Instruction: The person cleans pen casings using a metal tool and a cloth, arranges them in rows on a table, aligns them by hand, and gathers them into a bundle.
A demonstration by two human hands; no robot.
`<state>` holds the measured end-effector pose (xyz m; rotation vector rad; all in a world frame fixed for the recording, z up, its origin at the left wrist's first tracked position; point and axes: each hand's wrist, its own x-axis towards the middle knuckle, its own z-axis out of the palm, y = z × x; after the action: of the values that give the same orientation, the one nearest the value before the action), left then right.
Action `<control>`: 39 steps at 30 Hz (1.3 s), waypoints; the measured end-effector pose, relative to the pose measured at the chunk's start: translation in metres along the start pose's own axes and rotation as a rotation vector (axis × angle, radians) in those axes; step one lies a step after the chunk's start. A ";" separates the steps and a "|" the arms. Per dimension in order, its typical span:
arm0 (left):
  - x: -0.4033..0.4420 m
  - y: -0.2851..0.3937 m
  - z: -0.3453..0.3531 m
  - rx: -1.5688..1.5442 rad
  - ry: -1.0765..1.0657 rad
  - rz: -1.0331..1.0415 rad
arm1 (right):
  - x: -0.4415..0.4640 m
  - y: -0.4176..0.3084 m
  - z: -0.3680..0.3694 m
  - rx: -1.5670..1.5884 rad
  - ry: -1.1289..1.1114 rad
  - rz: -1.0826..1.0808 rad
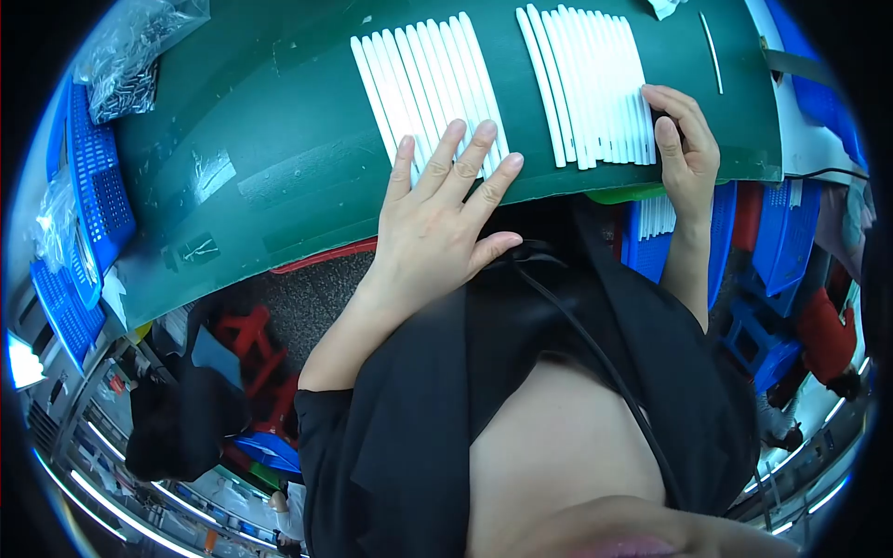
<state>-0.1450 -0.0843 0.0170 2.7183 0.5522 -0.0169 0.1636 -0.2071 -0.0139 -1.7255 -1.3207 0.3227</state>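
A row of slim white pen-like sticks [423, 88] lies side by side on the green table mat [288, 121]. My left hand [437, 219] rests flat over the near ends of this row, its fingers spread and its thumb pointing right. To the right is a second row of similar white sticks [591, 88], packed closely, with the leftmost ones slightly fanned. Beside that row's right edge is my right hand [688, 153], fingers curved and thumb apart from them. I see nothing held in it, though its palm is partly hidden.
One thin white stick [712, 51] lies alone at the far right. A clear plastic bag of small dark metal parts [130, 84] sits far left, near blue perforated baskets [100, 177]. Below the table's right edge, a blue bin [646, 246] holds more white sticks. Other people are in the background.
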 end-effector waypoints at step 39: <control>0.070 -0.002 -0.013 -0.026 -0.064 0.094 | 0.006 -0.013 0.000 -0.094 0.044 -0.014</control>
<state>-0.0814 -0.0521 0.0226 2.7048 0.4034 -0.0715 0.1577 -0.2015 -0.0020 -1.7905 -1.3341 0.2155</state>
